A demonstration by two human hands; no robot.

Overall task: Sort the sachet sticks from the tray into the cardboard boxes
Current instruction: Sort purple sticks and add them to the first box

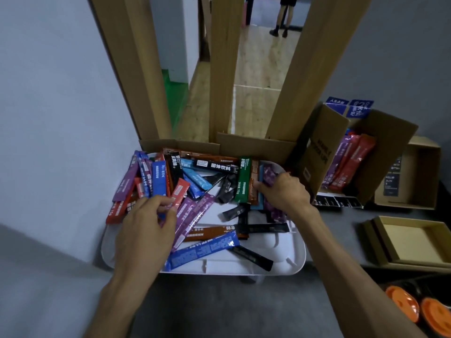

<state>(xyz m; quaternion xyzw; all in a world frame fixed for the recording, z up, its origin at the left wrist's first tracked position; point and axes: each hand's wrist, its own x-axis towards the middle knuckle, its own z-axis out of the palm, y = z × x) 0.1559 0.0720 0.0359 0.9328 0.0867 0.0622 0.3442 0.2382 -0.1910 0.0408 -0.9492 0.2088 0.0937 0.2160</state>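
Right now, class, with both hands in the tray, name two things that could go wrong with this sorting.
1. The red sticks hang over the left rim of the tray; the left hand beside them might knock them off.
2. The box flap leans between the right hand, which grips purple sticks, and the cardboard box; it could snag them.

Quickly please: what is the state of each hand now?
Left hand: fingers curled at a red stick; grip cannot be told.
Right hand: closed on a purple stick.
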